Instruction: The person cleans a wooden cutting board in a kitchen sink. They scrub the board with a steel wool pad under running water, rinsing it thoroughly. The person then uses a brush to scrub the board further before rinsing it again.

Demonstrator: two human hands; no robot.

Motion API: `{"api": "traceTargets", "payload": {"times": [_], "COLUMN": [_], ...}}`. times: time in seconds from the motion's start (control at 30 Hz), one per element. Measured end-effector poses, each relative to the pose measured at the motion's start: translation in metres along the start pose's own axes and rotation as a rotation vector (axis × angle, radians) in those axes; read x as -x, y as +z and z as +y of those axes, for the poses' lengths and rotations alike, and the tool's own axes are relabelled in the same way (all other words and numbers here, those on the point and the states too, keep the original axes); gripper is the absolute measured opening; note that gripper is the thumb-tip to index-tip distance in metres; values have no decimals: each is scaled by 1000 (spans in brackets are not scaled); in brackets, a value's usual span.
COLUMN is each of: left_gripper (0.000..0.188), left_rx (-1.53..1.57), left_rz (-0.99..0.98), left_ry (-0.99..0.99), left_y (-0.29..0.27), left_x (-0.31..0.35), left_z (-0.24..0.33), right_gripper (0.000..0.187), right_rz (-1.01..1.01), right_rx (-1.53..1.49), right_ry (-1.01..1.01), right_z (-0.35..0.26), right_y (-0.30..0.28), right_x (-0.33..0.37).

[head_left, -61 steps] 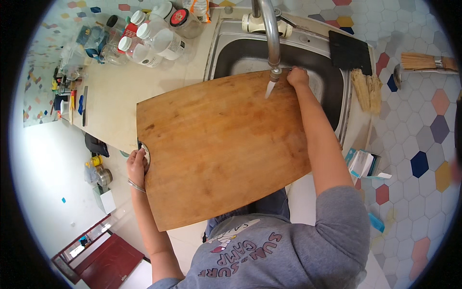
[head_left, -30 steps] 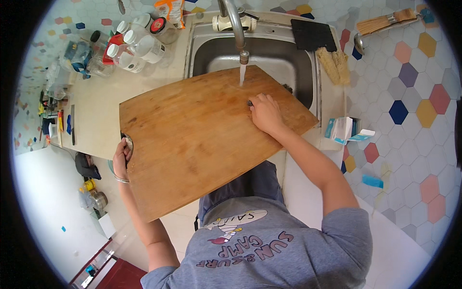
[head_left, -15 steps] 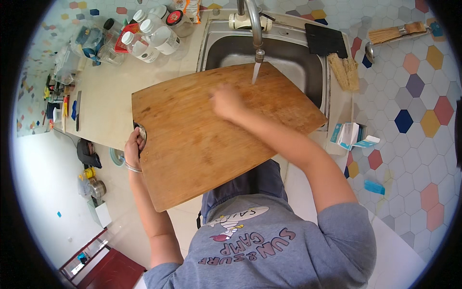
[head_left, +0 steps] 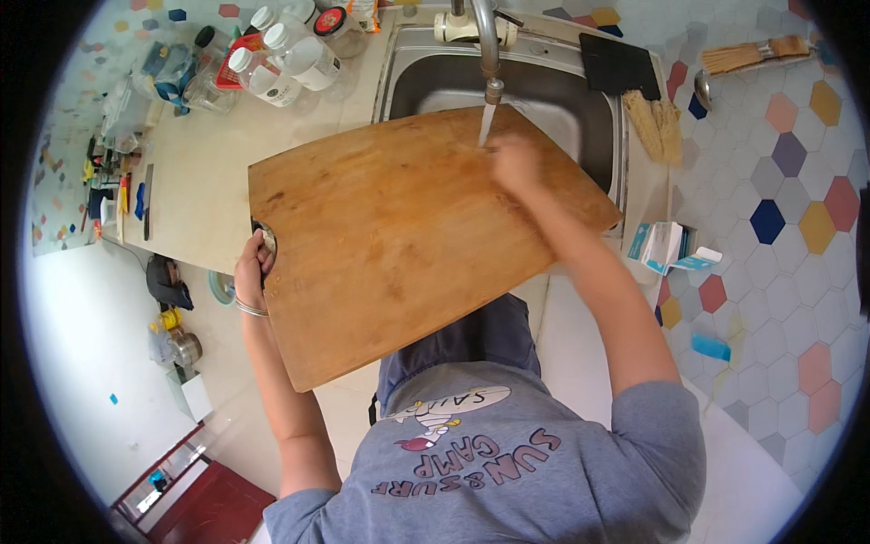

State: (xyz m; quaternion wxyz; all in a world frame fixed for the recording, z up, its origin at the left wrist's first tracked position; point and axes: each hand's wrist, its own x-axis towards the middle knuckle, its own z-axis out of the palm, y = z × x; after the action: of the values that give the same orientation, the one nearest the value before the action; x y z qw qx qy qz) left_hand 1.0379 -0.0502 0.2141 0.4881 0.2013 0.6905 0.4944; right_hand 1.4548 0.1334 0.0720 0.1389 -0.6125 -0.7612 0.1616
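A large wooden cutting board lies tilted over the front of the sink, its far edge under the running tap. My left hand is closed round its left edge at the handle cutout, where a small pale patch shows. My right hand, blurred by motion, is curled like a fist on the board's far right part, close to the water stream. Whatever it may hold is hidden beneath it. The board looks wet, with darker stains. The metal tap stands above the board's far edge.
The steel sink shows behind the board. Clear bottles and jars crowd the counter's back left. A knife lies at the far left. Right of the sink are a black cloth, a loofah and an opened box.
My right hand has moved right and slightly away from me across the board, nearer the water stream. My left hand keeps its grip, and the board stays nearly in place.
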Motion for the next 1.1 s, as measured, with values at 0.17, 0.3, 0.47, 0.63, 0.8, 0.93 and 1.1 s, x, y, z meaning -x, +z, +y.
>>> {"api": "traceTargets", "payload": {"times": [0.17, 0.3, 0.47, 0.63, 0.8, 0.93, 1.1], "left_gripper": [34, 34, 34, 34, 29, 29, 29], "left_rx": [-7, 37, 49, -23, 98, 106, 56], "left_rz": [22, 9, -48, -20, 64, 46, 13], "left_ry": [-14, -9, -19, -5, -48, -43, -19], "left_y": [-16, -13, -8, -9, -14, -17, -13], "left_x": [3, 2, -13, 3, 7, 1, 2], "left_z": [-6, -7, -5, -4, -18, -28, -15], "right_gripper": [18, 25, 27, 21, 18, 17, 14], "right_rz": [-103, -418, -244, -185, -122, -4, 12], "right_rx": [-246, -56, 117, -130, -228, 130, 195], "right_ry": [-483, -74, 74, -420, -445, -90, 114], "right_z": [-133, -36, 37, -115, -103, 69, 16], "right_y": [-34, -13, 14, -20, -78, -74, -58], "right_x": [44, -29, -71, 26, 103, 78, 96]}}
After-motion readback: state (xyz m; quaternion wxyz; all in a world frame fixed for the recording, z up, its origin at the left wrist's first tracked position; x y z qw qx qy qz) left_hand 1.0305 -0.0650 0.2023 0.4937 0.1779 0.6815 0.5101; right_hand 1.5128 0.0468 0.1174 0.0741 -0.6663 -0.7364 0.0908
